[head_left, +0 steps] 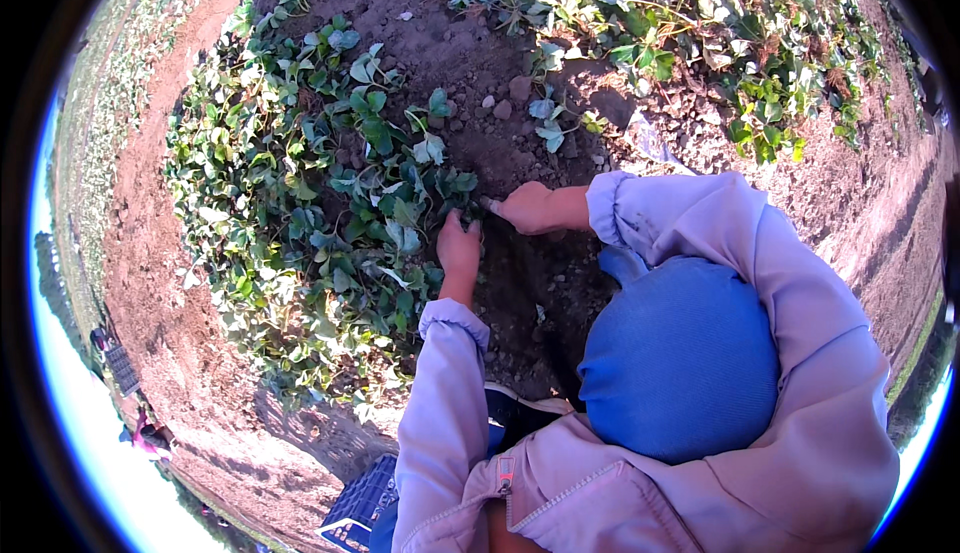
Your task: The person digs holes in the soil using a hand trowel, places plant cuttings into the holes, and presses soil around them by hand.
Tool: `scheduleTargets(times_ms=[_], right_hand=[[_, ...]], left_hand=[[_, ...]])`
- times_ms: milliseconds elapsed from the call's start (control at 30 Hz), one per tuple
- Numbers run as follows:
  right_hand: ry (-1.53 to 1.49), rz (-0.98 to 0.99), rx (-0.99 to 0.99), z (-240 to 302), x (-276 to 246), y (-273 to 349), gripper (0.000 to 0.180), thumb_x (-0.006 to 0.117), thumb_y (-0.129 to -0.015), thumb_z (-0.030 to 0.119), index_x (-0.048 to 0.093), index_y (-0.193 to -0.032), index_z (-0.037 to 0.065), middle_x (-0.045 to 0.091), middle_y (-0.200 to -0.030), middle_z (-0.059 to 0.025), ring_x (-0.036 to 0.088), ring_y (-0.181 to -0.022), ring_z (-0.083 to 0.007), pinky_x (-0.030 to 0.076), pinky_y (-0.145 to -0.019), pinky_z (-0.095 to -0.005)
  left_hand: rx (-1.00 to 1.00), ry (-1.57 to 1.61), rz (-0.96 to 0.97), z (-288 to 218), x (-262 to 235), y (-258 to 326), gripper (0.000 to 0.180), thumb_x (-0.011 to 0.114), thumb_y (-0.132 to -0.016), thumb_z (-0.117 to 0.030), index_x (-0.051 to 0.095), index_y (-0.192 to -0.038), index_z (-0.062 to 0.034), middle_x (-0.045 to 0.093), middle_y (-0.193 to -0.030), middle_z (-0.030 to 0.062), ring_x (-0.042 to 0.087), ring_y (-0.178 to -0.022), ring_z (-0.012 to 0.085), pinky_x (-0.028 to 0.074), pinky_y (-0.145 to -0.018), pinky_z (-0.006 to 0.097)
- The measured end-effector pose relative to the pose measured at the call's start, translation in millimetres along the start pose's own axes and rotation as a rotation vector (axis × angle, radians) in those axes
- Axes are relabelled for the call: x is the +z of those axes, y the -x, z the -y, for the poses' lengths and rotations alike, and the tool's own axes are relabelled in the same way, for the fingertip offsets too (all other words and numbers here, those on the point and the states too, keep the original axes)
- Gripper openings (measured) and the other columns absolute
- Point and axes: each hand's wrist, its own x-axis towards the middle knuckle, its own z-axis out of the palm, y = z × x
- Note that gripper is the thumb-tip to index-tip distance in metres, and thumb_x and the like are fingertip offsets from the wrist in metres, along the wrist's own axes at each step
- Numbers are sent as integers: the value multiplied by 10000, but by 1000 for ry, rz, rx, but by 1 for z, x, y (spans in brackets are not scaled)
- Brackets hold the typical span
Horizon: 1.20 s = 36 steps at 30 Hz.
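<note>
My left hand (459,254) reaches up to the right edge of a dense bed of low leafy green plants (300,188). Its fingertips are pinched together among dark leaves, and what lies between them is too small to make out. From the right, my right hand (535,209) comes in just beside it, fingers curled in. A pale spot shows at its tip, close to the same leaves; whatever it grips is hidden. Only a narrow gap separates the two hands, over brown soil (505,283) in shade.
My bent blue-clad knee (680,358) fills the lower right, with a dark shoe (512,415) below. A blue plastic crate (362,501) stands at the lower left. More plants (770,73) grow at upper right, near stones (502,110). Another dark crate (116,361) is far left.
</note>
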Motion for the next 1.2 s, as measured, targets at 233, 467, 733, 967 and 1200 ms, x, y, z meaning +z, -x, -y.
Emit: scheduleTargets(times_ms=[233,467,733,967,1200], right_hand=[[41,0,-76,1,4,9,392,454,-693,114,410,-1068,9,572,-756,-180,567,-719,-323,447,-567,-413],[-106,-363,31,-40,-23,29,361,509,-697,139,473,-1049,64,528,-822,-148,535,-777,-308,434,-655,-395],[17,-633,182,-85,-75,5,330,528,-682,73,452,-1002,49,448,-972,-153,529,-800,-314,445,-644,-385],[-247,-475,184,-115,-98,-1,270,561,-725,150,491,-961,38,522,-794,-129,549,-719,-245,451,-589,-333],[-1764,-307,-11,-87,-93,33,244,494,-824,221,483,-1030,91,556,-835,1,528,-650,-91,435,-564,-238]], left_hand=[[40,-67,17,0,3,2,336,545,-728,-266,480,-931,-6,574,-828,196,546,-790,353,426,-677,401],[187,-412,-15,-29,-5,16,331,513,-756,-308,475,-921,-25,531,-922,167,517,-842,336,418,-696,414],[467,-320,-220,-41,-21,27,298,554,-723,-213,486,-961,-47,480,-1008,131,454,-939,285,363,-786,385],[557,72,-122,-68,-42,29,276,526,-735,-81,476,-1000,-20,489,-981,128,472,-897,292,384,-788,348],[148,942,43,-95,-47,21,282,494,-799,-84,444,-1060,11,471,-1024,61,455,-917,124,361,-820,239]])
